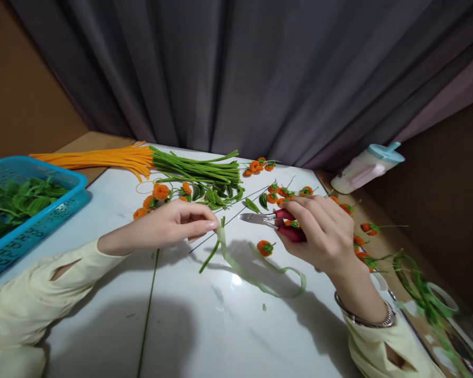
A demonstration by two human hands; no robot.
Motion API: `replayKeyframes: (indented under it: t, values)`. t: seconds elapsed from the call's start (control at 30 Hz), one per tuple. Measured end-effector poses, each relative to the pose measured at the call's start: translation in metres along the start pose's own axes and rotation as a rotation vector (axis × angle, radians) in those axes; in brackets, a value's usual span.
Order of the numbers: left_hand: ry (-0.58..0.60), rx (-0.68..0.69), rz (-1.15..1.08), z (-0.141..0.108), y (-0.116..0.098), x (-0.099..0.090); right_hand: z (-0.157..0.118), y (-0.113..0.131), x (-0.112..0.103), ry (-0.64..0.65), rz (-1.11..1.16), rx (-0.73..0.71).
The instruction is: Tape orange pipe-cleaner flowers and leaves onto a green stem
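Note:
My left hand (185,223) pinches the end of a pale green tape strip (236,265) between thumb and fingers. A short green pipe-cleaner stem (210,257) hangs at the same fingertips. My right hand (323,228) is wrapped round the red handles of a pair of pliers (256,218), whose metal jaws point toward my left hand without touching it. The tape droops onto the white tabletop and curls to the right. Below the pliers lies a small orange fuzzy flower head (265,248) with a green base.
Orange pipe cleaners (102,159) and green pipe cleaners (201,167) lie at the back. A blue basket (73,184) of green leaves stands left. More orange flower heads (161,191) lie around both hands. A lidded cup (366,168) is back right, with tape rolls (443,298) at right.

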State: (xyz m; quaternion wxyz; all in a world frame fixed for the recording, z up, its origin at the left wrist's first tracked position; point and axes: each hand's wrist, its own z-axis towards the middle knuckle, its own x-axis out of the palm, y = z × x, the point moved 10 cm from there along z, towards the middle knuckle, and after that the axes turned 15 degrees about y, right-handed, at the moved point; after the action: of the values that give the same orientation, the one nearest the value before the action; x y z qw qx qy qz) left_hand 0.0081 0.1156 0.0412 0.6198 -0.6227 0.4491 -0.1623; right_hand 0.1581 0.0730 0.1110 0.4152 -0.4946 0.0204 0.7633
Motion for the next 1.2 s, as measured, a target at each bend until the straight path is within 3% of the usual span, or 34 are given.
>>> replayKeyframes:
  t: [0.53, 0.7, 0.93, 1.2]
  values:
    - [-0.006, -0.032, 0.007, 0.000, 0.001, 0.001, 0.003, -0.006, 0.009, 0.126, 0.337, 0.073]
    - [-0.023, -0.030, 0.035, 0.000, 0.001, -0.001, 0.001, -0.014, 0.025, 0.297, 0.376, 0.117]
    - [0.014, 0.009, 0.175, 0.001, -0.002, 0.004, -0.001, -0.014, 0.042, 0.567, 0.610, 0.158]
    - [0.012, 0.096, 0.342, 0.000, -0.015, 0.010, -0.003, -0.006, 0.048, 0.674, 0.660, 0.127]
